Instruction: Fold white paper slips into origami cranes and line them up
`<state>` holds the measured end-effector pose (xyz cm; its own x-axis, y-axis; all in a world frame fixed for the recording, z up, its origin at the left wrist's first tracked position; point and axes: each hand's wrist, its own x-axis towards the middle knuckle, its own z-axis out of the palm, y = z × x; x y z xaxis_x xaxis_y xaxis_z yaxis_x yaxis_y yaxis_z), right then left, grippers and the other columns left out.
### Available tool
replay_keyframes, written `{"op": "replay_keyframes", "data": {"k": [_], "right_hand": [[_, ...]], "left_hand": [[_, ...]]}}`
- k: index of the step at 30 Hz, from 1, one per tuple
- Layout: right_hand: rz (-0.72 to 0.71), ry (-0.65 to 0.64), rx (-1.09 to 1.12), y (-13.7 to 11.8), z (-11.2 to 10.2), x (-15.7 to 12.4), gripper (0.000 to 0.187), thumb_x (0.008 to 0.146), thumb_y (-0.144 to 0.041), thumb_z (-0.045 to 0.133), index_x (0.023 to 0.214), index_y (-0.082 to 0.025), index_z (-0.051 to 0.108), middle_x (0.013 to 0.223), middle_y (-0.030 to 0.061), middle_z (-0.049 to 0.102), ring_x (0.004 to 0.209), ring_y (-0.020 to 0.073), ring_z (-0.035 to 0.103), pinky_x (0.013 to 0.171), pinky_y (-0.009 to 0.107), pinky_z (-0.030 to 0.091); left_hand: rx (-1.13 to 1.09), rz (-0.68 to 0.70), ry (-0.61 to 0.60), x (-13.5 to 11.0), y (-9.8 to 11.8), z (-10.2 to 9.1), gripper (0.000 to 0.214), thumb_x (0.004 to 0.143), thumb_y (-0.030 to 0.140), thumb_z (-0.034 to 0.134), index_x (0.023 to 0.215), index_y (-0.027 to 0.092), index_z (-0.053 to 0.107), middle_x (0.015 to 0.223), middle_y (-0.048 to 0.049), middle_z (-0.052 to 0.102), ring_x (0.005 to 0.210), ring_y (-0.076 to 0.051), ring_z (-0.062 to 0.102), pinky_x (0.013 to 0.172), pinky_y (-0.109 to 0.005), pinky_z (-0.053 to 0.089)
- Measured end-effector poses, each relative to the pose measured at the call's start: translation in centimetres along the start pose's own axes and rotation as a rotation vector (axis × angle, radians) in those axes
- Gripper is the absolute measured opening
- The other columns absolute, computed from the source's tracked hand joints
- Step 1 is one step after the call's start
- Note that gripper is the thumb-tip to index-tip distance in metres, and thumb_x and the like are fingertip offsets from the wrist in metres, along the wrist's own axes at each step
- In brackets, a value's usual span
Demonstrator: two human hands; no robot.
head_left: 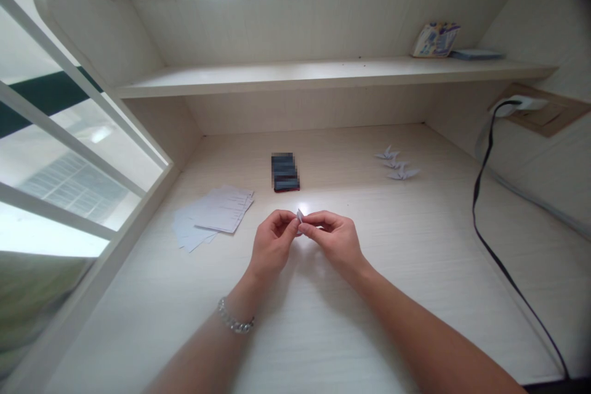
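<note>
- Head view, nearest: two bare forearms reach in from the near edge of the bench (415,271); a bracelet (235,320) sits on the left wrist.
- Left hand (272,243) and right hand (335,237) meet just above the middle of the bench, fingertips touching. Both are pinched on one small folded paper (300,215), and only a white corner of it shows between them.
- By the look of the pinch, a crease is being pressed into an already small piece. Any further fold would call for fine fingertip work and a firm hold, as little paper is left to grip.
- Sheets (215,215) lie fanned out towards the left edge, apart from the hands.
- Phone (285,172) lies flat just beyond the hands.
- Three folded cranes (397,166) stand in a short row towards the back right.
- Cable (480,197) runs along the right edge up to a plug (521,103) in the wall.
- Shelf (323,74) above the back edge carries a packet (436,39) at its right end.
</note>
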<state>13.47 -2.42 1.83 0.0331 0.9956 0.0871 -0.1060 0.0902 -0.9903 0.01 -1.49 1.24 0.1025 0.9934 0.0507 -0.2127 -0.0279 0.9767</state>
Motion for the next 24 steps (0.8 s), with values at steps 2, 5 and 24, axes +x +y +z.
{"op": "replay_keyframes", "data": {"k": [2, 5, 24], "right_hand": [[-0.012, 0.0, -0.019, -0.12, 0.03, -0.08, 0.018, 0.065, -0.031, 0.073, 0.077, -0.018, 0.071, 0.08, 0.0049, 0.069, 0.075, 0.0199, 0.065, 0.069, 0.032, 0.054], [-0.037, -0.003, -0.049, -0.37, 0.06, -0.2, 0.017, 0.068, -0.033, 0.071, 0.078, -0.019, 0.071, 0.083, 0.0051, 0.068, 0.077, 0.0198, 0.065, 0.069, 0.032, 0.054], [-0.023, -0.06, -0.151, -0.22, -0.4, 0.07, 0.017, 0.075, -0.032, 0.062, 0.084, -0.018, 0.067, 0.084, 0.0054, 0.068, 0.075, 0.0176, 0.061, 0.068, 0.03, 0.049]], "left_hand": [[-0.024, -0.015, 0.004, 0.0, 0.08, 0.09, 0.018, 0.072, 0.027, 0.067, 0.081, 0.015, 0.058, 0.079, -0.0018, 0.059, 0.074, -0.013, 0.057, 0.072, -0.029, 0.05], [-0.061, -0.039, 0.0, 0.0, 0.17, 0.14, 0.019, 0.072, 0.029, 0.067, 0.08, 0.015, 0.058, 0.078, -0.0013, 0.058, 0.074, -0.012, 0.056, 0.071, -0.029, 0.05], [0.056, -0.012, -0.082, 0.1, 0.01, -0.34, 0.021, 0.075, 0.033, 0.064, 0.079, 0.015, 0.055, 0.074, -0.001, 0.055, 0.068, -0.011, 0.052, 0.063, -0.023, 0.045]]}}
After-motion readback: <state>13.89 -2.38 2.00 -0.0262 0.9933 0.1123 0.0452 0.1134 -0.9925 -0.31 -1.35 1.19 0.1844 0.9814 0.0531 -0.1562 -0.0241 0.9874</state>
